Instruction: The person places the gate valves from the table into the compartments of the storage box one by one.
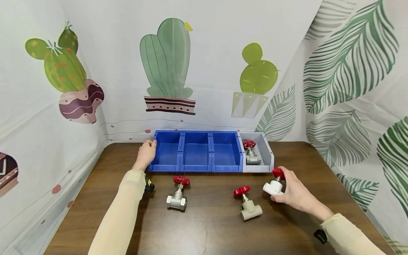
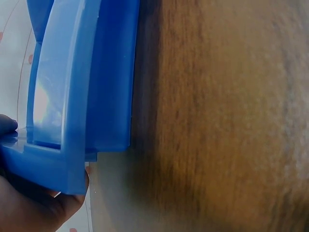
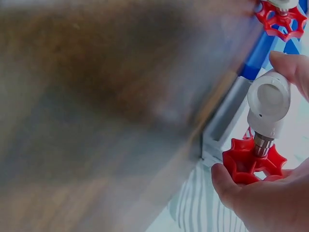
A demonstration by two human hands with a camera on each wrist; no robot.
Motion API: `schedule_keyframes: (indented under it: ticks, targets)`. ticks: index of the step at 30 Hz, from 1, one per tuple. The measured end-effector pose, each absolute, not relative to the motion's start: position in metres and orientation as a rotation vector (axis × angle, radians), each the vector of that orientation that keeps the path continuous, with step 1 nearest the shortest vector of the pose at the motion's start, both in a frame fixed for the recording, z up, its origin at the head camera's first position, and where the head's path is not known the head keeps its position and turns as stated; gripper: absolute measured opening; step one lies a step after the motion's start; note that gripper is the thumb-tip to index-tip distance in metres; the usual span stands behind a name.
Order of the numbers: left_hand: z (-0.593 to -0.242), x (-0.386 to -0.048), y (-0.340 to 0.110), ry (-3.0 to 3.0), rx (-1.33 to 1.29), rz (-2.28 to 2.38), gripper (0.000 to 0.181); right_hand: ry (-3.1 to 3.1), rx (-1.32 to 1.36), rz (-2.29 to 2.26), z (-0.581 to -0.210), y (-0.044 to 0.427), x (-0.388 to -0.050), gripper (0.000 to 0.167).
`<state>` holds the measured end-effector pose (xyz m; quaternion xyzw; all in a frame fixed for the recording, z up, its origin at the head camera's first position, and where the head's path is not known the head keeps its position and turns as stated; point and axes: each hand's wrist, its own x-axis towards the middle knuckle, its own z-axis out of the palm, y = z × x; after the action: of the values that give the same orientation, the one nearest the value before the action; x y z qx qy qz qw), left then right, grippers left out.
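A person wears long, plain cream fabric sleeves, the left sleeve (image 1: 116,216) and right sleeve (image 1: 352,235) matching in shade, each reaching the wrist. The left hand (image 1: 147,153) and right hand (image 1: 296,193) are bare. From where I stand, a small black device (image 1: 149,186) with a bright yellow patch shows beside the left cuff (image 1: 136,173); a small, rounded black piece (image 1: 320,236) shows by the right cuff (image 1: 331,221), too dark to read in detail.
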<state>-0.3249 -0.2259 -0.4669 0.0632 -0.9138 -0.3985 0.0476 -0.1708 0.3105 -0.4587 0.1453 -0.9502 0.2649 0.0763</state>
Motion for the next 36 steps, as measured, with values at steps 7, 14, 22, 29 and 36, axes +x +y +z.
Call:
schedule_keyframes:
  ticks: [7,14,22,29,36]
  targets:
    - [-0.467,-0.326,-0.226,-2.786,0.183,-1.202,0.041,-2.844,0.473,0.753,-0.45,0.308,-0.175,0.099]
    - [-0.467,-0.326,-0.225,-2.782,0.19,-1.202,0.039,-2.833,0.533,0.712,-0.44,0.302,-0.183,0.102]
    - [-0.467,-0.326,-0.226,-2.778,0.193,-1.204,0.038,-2.791,0.601,0.678,-0.424,0.29,-0.196,0.103]
    - [-0.469,-0.326,-0.227,-2.779,0.198,-1.229,0.04,-2.773,0.686,0.666,-0.412,0.28,-0.21,0.103]
    - [-0.467,-0.326,-0.225,-2.773,0.2,-1.235,0.038,-2.763,0.747,0.645,-0.401,0.268,-0.227,0.102]
